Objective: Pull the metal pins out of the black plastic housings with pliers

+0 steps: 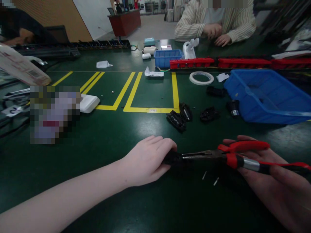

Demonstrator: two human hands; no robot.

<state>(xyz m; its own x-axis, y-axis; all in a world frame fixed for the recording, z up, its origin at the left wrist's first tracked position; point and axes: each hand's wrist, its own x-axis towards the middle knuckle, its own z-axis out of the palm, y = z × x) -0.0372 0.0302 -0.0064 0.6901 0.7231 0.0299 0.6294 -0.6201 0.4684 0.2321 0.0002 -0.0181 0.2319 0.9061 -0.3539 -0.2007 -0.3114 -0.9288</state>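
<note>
My left hand [150,160] is closed round a small black plastic part [173,158], most of it hidden by the fingers. In my right hand [274,181] lie red-handled long-nose pliers [233,155], their handles spread over the palm and fingers. The pliers' tips reach left to the black part and appear to touch it. Below the jaws, two small metal pins [210,179] rest on the green table [116,207]. Beyond my hands lie black plastic shell pieces [176,120] and another dark piece [209,114].
A blue bin [267,97] stands at right, beside a black cylinder [234,107] and a tape roll [201,78]. Red rails [243,62] and a smaller blue basket [168,58] stand farther back. A white box [88,103] lies left. Another person [216,22] sits opposite.
</note>
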